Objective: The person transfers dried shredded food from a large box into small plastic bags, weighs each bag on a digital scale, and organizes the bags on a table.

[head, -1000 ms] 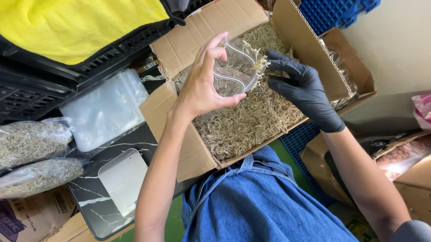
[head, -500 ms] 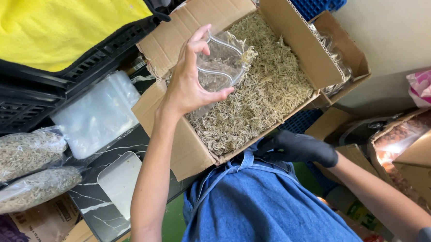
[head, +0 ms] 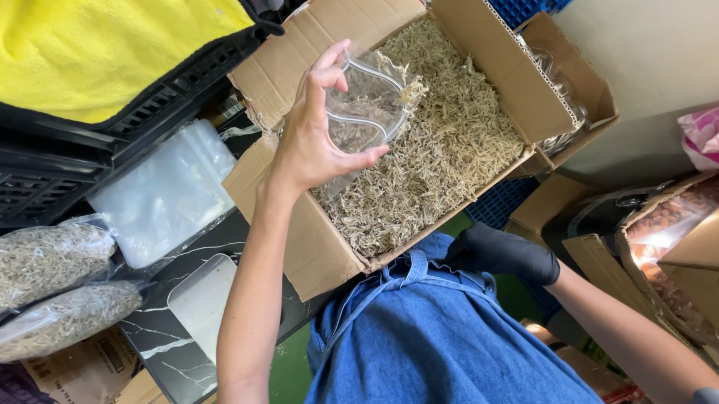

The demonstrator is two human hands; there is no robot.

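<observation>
The left hand (head: 312, 143) holds a clear plastic zip bag (head: 367, 105) up over the open brown cardboard box (head: 483, 75) w/ its bed of pale dried small fish (head: 446, 158). A sec ago the black-gloved right hand (head: 499, 252) was up at the bag's mouth; half a sec later it had dropped away, and now it rests low by the blue denim apron (head: 438, 344), near the box's front edge, well apart from the bag. So the bag hangs from one hand only, and the feeding of fish into it looks paused or between scoops.

Left grip: thumb and fingers pinched on the bag's rim, the mouth bowed open in a wavy line; some fish seem to sit inside, though the clear film makes that hard to separate from the fish behind. Right grip: fingers loosely curled, nothing seen in them; can't tell if quite closed.

Beside the box, on the black marble-pattern desk (head: 164, 348): a stack of empty clear bags (head: 165, 194), a white tray (head: 202, 302), and two filled bags of fish (head: 39, 264).
</observation>
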